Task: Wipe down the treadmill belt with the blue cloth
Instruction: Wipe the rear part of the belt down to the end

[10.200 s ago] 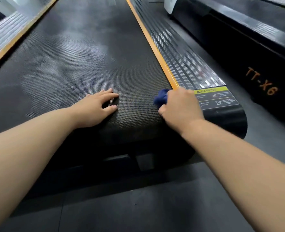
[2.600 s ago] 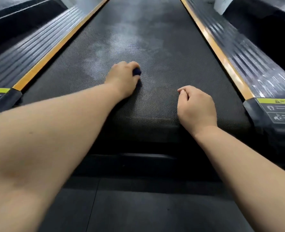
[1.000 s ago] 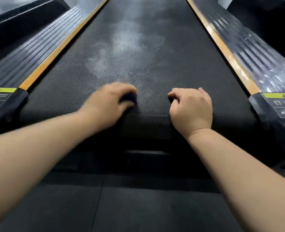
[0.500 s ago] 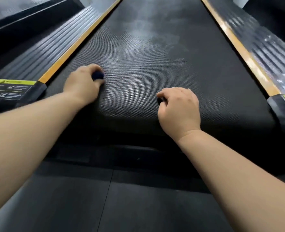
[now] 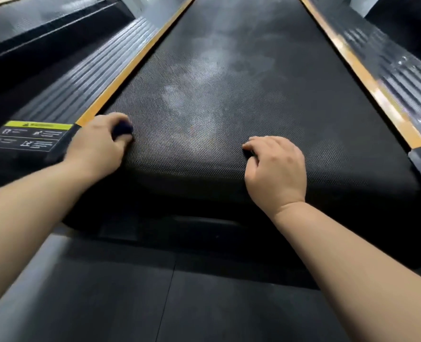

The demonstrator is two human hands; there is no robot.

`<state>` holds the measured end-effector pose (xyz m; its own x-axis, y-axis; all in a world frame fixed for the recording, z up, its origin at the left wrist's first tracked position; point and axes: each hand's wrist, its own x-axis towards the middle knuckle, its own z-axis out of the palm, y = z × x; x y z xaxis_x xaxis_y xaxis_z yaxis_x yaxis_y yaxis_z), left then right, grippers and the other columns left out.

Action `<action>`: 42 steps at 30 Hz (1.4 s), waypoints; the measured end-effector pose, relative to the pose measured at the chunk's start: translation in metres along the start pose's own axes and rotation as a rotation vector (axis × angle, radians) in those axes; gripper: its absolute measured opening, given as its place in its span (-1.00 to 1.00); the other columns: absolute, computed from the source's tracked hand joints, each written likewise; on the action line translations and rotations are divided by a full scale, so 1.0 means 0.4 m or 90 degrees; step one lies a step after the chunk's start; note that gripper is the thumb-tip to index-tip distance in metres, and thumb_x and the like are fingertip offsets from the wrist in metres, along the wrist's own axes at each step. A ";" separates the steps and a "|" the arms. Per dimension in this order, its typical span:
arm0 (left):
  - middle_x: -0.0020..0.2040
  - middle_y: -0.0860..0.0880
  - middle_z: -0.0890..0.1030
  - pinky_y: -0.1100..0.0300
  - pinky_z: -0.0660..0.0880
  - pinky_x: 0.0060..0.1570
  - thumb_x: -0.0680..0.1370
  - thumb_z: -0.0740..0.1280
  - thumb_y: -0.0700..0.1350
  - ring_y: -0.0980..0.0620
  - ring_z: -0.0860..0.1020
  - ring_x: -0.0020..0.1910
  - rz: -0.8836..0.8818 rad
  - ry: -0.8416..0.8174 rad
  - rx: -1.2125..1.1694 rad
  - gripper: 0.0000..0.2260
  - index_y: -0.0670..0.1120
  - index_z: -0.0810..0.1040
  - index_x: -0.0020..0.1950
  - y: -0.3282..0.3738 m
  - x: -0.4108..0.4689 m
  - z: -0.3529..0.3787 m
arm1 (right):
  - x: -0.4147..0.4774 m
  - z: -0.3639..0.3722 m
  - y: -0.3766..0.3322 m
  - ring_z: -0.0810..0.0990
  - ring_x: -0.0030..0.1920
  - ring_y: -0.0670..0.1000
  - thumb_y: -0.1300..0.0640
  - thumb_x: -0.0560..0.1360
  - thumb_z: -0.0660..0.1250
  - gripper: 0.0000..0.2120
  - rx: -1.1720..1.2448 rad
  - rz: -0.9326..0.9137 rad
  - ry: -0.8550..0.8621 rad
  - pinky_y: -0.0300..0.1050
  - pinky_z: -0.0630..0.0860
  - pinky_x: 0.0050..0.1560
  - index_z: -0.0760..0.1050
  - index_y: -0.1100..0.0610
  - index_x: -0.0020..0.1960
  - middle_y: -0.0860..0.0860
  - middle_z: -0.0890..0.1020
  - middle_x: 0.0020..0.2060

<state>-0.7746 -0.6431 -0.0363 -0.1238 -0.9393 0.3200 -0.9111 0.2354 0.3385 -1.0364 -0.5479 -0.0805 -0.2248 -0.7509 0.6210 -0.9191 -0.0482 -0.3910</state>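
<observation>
The black textured treadmill belt (image 5: 229,107) runs away from me, with pale smeared patches along its middle. My left hand (image 5: 98,146) presses on the belt's near left corner, closed around the dark blue cloth (image 5: 122,128), of which only a small bunched part shows past the fingers. My right hand (image 5: 277,166) rests on the belt's near edge right of centre, fingers curled with the tips on the belt, holding nothing.
Orange strips (image 5: 130,62) border the belt on both sides, with ribbed side rails (image 5: 81,77) beyond them. A yellow warning label (image 5: 29,137) sits on the left rail's end cap. Dark rubber floor (image 5: 180,299) lies below the belt's end.
My left hand with the cloth has slid left across the near end of the belt to its left corner. My right hand stays in place on the near edge.
</observation>
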 end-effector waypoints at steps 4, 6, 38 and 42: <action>0.15 -0.14 0.55 0.04 0.39 0.21 0.49 0.32 -0.16 -0.21 0.49 0.15 0.029 0.045 -0.032 -0.77 -0.03 0.56 0.14 0.104 -0.029 0.065 | 0.003 -0.001 -0.005 0.57 0.08 0.09 0.12 0.37 0.15 -0.71 0.014 0.021 -0.009 0.03 0.40 0.20 0.63 0.07 -0.08 -0.05 0.68 -0.08; 0.16 -0.09 0.54 0.06 0.40 0.19 0.50 0.33 -0.14 -0.18 0.48 0.12 0.115 0.015 -0.096 -0.76 0.00 0.56 0.16 0.217 -0.072 0.109 | 0.006 -0.004 -0.007 0.56 0.11 0.08 0.12 0.37 0.15 -0.70 0.007 0.040 -0.030 0.00 0.36 0.21 0.63 0.04 -0.06 -0.05 0.67 -0.07; 0.24 0.00 0.51 -0.12 0.26 0.33 0.60 0.13 0.06 -0.14 0.47 0.19 0.156 -0.041 0.135 -0.60 0.14 0.28 0.45 -0.085 -0.023 0.003 | 0.103 0.103 -0.247 0.40 0.31 0.02 0.05 0.45 0.14 -0.59 0.115 -0.064 -0.273 -0.08 0.25 0.38 0.53 0.02 0.25 -0.04 0.54 0.25; 0.47 0.16 0.28 -0.28 -0.17 0.42 0.62 0.11 0.09 0.00 0.13 0.51 0.015 -0.128 0.159 -0.47 0.21 -0.05 0.53 -0.056 0.060 0.000 | 0.111 0.146 -0.304 0.34 0.39 -0.02 0.05 0.54 0.21 -0.59 0.124 -0.067 -0.330 -0.05 0.24 0.42 0.42 -0.02 0.38 -0.06 0.46 0.36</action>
<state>-0.7573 -0.6710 -0.0362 -0.1985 -0.9707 0.1354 -0.9723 0.2124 0.0978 -0.9157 -0.6138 -0.0451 0.0986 -0.9586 0.2670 -0.8398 -0.2241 -0.4944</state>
